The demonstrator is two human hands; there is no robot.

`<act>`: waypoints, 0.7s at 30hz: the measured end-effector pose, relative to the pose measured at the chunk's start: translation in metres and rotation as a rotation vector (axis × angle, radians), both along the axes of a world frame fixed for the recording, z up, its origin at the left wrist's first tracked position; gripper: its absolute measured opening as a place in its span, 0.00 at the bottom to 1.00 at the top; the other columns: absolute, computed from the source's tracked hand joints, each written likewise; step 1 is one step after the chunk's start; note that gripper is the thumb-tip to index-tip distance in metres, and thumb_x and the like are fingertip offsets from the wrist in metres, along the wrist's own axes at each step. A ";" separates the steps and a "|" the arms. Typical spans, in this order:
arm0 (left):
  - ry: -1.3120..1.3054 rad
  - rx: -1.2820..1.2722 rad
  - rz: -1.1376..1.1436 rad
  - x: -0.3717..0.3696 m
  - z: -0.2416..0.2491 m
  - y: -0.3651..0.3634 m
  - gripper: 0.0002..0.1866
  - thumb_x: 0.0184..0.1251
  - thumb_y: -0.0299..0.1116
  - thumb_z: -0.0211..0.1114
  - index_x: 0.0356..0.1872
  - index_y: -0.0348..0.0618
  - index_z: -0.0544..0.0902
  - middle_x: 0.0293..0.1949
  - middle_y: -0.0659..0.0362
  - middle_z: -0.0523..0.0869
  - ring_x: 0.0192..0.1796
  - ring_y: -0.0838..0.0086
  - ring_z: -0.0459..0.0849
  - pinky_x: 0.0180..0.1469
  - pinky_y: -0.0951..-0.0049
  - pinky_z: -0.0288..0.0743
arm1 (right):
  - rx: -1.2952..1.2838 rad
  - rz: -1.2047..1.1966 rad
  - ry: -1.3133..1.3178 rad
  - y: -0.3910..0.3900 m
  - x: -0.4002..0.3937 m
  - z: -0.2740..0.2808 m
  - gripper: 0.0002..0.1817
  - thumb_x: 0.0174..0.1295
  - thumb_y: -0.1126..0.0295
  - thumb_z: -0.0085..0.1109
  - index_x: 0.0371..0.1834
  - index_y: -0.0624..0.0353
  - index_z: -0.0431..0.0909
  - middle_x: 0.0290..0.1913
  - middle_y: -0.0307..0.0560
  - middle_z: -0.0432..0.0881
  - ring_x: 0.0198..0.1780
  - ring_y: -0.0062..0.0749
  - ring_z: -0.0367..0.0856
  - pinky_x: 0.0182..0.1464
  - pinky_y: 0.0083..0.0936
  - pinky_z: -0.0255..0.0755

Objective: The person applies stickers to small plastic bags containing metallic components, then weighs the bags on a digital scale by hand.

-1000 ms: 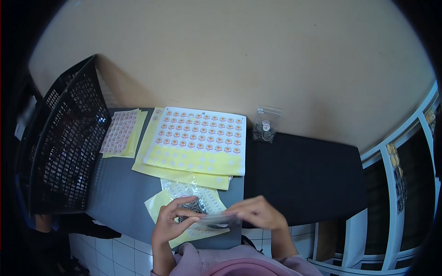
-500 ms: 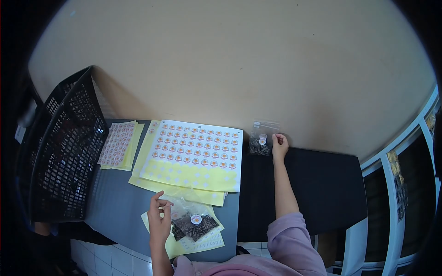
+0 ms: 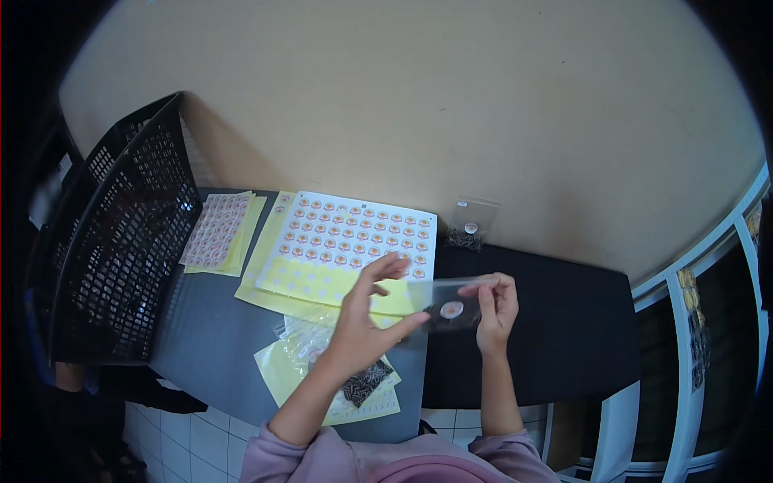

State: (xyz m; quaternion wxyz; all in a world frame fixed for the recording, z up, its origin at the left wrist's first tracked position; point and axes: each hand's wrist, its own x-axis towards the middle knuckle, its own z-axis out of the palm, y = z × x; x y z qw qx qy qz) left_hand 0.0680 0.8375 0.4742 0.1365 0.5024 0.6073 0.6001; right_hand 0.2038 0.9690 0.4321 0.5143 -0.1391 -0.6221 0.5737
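Observation:
My right hand (image 3: 498,312) pinches the right side of a small clear zip bag (image 3: 452,311), which bears a round white-and-orange sticker and is blurred by motion. At the bag's left side is my left hand (image 3: 361,326), fingers spread and thumb tip overlapping the bag's edge in this view. Below my left wrist, another clear bag with small dark screw-like pieces (image 3: 369,385) lies on yellow backing sheets (image 3: 278,377). A large sheet of round stickers (image 3: 342,229), its lower rows peeled down to yellow backing, lies behind my left hand.
One more stickered zip bag (image 3: 473,224) leans against the wall at the back of the black surface (image 3: 564,322). A black perforated basket (image 3: 129,233) stands on the grey table's left, beside smaller sticker sheets (image 3: 217,233). White-framed shelving (image 3: 684,354) is at the far right.
My right hand has brought a zip bag from the wall toward me, while another bag still stands there. My left hand has moved up and right to it from beside the screw bag.

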 end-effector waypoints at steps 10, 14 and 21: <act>-0.212 0.207 -0.225 0.026 0.015 -0.014 0.33 0.48 0.21 0.65 0.57 0.37 0.61 0.26 0.61 0.81 0.30 0.82 0.78 0.35 0.82 0.69 | 0.042 0.119 0.142 -0.059 0.011 0.030 0.10 0.54 0.74 0.56 0.36 0.65 0.67 0.36 0.49 0.74 0.37 0.22 0.73 0.40 0.18 0.67; -0.231 0.218 -0.227 0.029 0.015 -0.018 0.34 0.48 0.21 0.65 0.58 0.38 0.61 0.26 0.61 0.81 0.30 0.82 0.78 0.34 0.82 0.70 | 0.179 0.037 -0.004 -0.065 0.011 0.036 0.07 0.48 0.77 0.62 0.30 0.64 0.76 0.31 0.47 0.77 0.34 0.24 0.75 0.36 0.18 0.68; -0.178 0.274 -0.173 0.028 0.014 -0.024 0.34 0.47 0.21 0.65 0.58 0.36 0.60 0.26 0.60 0.82 0.31 0.81 0.79 0.36 0.81 0.70 | 0.284 0.015 0.008 -0.070 0.009 0.041 0.04 0.47 0.80 0.61 0.27 0.64 0.77 0.27 0.46 0.79 0.30 0.25 0.77 0.32 0.16 0.68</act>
